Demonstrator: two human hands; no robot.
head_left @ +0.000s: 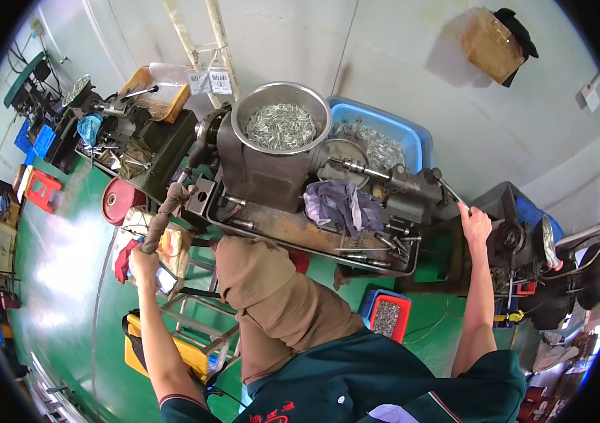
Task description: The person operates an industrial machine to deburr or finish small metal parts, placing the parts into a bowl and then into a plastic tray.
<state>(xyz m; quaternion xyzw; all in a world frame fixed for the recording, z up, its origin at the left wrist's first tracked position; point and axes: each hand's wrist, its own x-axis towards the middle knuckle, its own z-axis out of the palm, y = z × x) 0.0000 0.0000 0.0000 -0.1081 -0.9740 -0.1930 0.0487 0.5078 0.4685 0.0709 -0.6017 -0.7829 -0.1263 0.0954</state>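
In the head view, the left hand is closed around the near end of a long lever wrapped in brown cloth, left of the dark metal bench machine. It slants from near left to far right. It should feel stiff under a soft, grippy cover, best held at that end.

The right hand grips a slim bare-metal lever at the machine's right, pointing far left; likely rigid, smoother, perhaps slippery, best held at its near end.
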